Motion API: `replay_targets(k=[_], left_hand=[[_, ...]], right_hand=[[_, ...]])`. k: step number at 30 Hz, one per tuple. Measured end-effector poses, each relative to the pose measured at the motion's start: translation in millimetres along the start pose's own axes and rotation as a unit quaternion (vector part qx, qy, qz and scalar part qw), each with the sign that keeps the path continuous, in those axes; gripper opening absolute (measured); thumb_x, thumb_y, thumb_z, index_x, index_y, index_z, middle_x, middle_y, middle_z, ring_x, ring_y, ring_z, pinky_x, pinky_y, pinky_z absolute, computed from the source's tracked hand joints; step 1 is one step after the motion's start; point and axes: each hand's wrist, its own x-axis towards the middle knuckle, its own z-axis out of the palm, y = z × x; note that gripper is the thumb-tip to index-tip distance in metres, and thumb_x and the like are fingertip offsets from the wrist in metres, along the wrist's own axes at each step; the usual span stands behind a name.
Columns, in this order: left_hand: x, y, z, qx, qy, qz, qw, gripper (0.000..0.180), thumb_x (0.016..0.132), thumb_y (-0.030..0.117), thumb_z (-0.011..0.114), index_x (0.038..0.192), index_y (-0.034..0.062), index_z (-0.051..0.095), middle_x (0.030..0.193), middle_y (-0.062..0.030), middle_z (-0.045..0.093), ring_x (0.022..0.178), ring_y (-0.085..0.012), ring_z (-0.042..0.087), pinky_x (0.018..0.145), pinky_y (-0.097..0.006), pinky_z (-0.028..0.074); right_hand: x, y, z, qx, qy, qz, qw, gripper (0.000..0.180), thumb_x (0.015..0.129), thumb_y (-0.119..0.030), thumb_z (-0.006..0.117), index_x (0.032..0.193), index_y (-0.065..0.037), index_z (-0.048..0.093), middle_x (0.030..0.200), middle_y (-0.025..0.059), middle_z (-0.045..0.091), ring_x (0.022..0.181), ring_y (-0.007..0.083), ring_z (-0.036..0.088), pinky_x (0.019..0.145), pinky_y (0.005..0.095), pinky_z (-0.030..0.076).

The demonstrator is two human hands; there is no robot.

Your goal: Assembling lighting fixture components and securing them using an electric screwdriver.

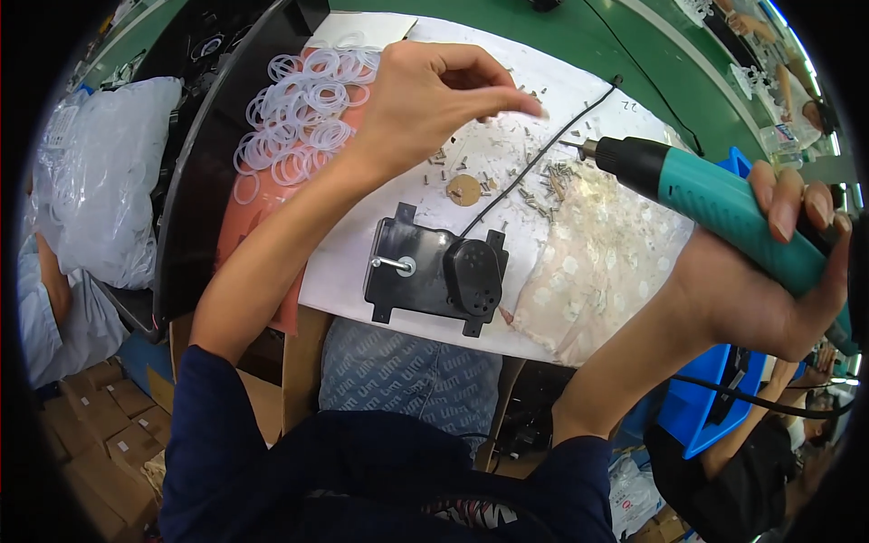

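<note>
A worker's left hand [425, 100] hovers at upper centre of the frame, fingers drawn together and reaching right over a scatter of small screws [534, 185] on the white bench [579, 81]; whether a screw is pinched at the fingertips cannot be told. The right hand [769, 281], at the right edge, is wrapped tight around a teal-and-black electric screwdriver [697, 195], whose long axis runs from lower right up to upper left, bit tip aimed toward the screw pile and the left hand's fingertips. Below both hands, at centre frame, a black plastic motor housing [439, 271] lies flat on the bench with a metal shaft [391, 264] jutting left; a thin black wire [543, 154] runs from it toward the upper right. The left hand is nearer the screws, the driver's tip just beside them. A heap of clear rubber rings [303, 109] sits upper left.
</note>
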Motion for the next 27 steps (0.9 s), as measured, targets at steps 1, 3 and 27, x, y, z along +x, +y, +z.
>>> replay_targets(k=[1, 3, 27], left_hand=[[-0.4, 2.0, -3.0, 0.102, -0.013, 0.038, 0.994, 0.013, 0.078, 0.011, 0.073, 0.079, -0.0016, 0.069, 0.072, -0.0042, 0.068, 0.064, -0.0061, 0.061, 0.058, -0.018, 0.049], [-1.7, -7.9, 0.3, 0.111, -0.004, 0.114, 0.987, 0.016, 0.072, 0.014, 0.078, 0.074, 0.001, 0.069, 0.067, -0.0033, 0.067, 0.058, -0.0064, 0.061, 0.052, -0.018, 0.047], [-3.9, -2.1, 6.7, 0.061, -0.064, 0.201, 0.976, 0.012, 0.073, 0.014, 0.074, 0.076, 0.0031, 0.072, 0.065, -0.0068, 0.067, 0.055, -0.0135, 0.062, 0.05, -0.023, 0.047]], right_hand=[[-0.4, 0.7, 0.3, 0.002, -0.003, 0.003, 1.0, 0.015, 0.081, -0.022, 0.057, 0.083, -0.007, 0.057, 0.086, 0.0073, 0.055, 0.065, 0.0124, 0.049, 0.067, 0.0283, 0.035], [-2.6, 1.8, 0.9, 0.007, -0.009, 0.007, 1.0, 0.016, 0.081, -0.023, 0.057, 0.084, -0.007, 0.057, 0.085, 0.0069, 0.055, 0.065, 0.012, 0.049, 0.066, 0.0274, 0.035], [-6.1, 5.0, 3.2, 0.043, 0.008, 0.031, 0.999, 0.021, 0.086, -0.026, 0.057, 0.087, -0.004, 0.055, 0.083, 0.0067, 0.053, 0.062, 0.0099, 0.049, 0.062, 0.0232, 0.036]])
